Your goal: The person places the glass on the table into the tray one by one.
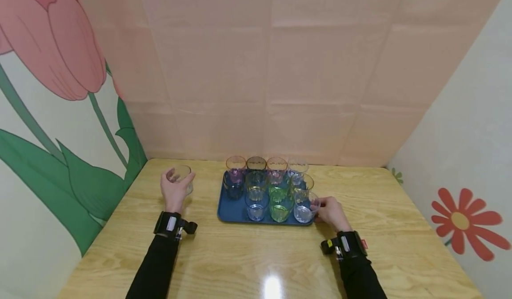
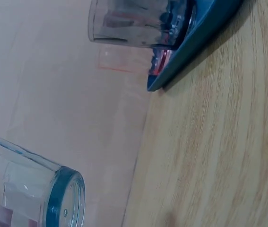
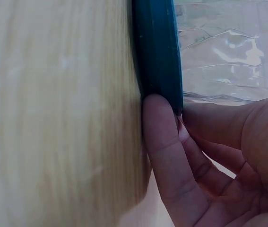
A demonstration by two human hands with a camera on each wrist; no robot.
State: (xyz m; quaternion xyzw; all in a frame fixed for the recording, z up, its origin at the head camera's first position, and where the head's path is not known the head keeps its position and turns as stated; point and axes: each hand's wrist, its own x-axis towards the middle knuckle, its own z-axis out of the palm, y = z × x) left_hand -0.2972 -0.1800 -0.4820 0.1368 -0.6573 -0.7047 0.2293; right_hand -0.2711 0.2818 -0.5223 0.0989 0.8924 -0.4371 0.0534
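My left hand [image 1: 174,194] grips a clear glass [image 1: 185,173] to the left of the tray. Low in the left wrist view, that glass [image 2: 34,189] lies sideways in the picture, its thick base toward the right. My right hand [image 1: 331,212] pinches the near right edge of the blue tray [image 1: 232,213]. Fingers and thumb meet around the tray's rim [image 3: 157,52] in the right wrist view. Several tumblers stand on the tray, including a green glass [image 1: 281,206], a light blue glass [image 1: 257,208], a clear glass [image 1: 305,209] and a dark blue glass [image 1: 234,189].
Farther back on the tray are a purple-tinted glass [image 1: 236,170], a pink-tinted glass [image 1: 277,171] and other tumblers. The wooden table [image 1: 224,259] ends at a pinkish sheet [image 1: 264,90] behind. Walls with painted flowers stand at left and right.
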